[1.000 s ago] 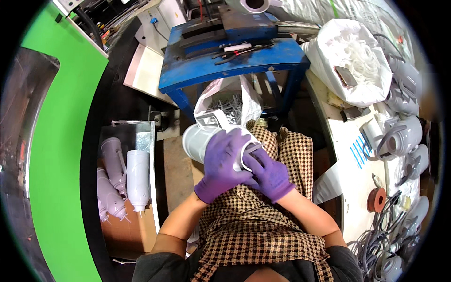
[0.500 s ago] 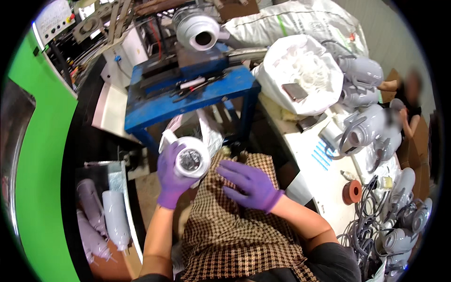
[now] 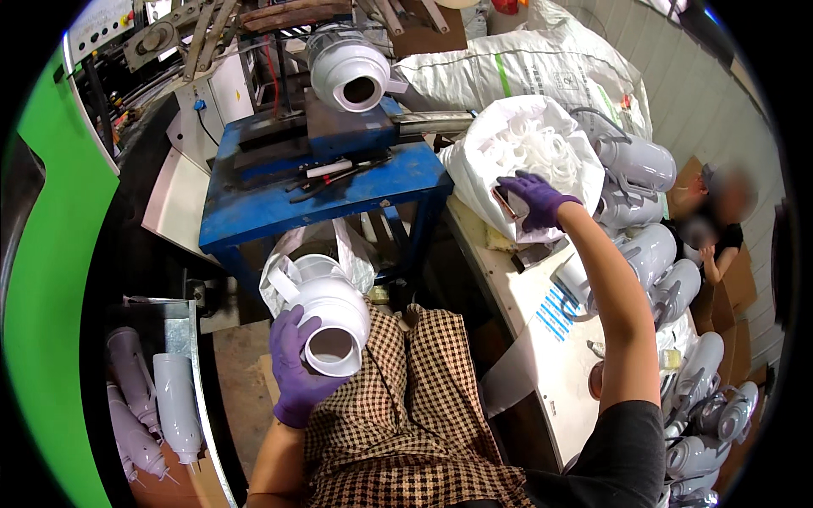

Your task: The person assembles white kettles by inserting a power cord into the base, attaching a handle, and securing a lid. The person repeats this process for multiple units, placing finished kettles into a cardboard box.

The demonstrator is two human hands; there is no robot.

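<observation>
Glossy smooth white plastic jug [image 3: 332, 315] in left hand [image 3: 296, 372], matt purple rubbery glove; far blue metal table [image 3: 330, 190] w/ chipped paint; right crinkly plastic bag [image 3: 525, 152]

A white plastic kettle body [image 3: 332, 317] with a looped handle at its upper left sits tilted over the checked lap, its round open mouth facing the camera, held from below and the side. To the right, a small dark flat phone-like object [image 3: 506, 203] is held at the edge of a white bag of loose white plastic parts [image 3: 525, 152] resting on the surface.
</observation>
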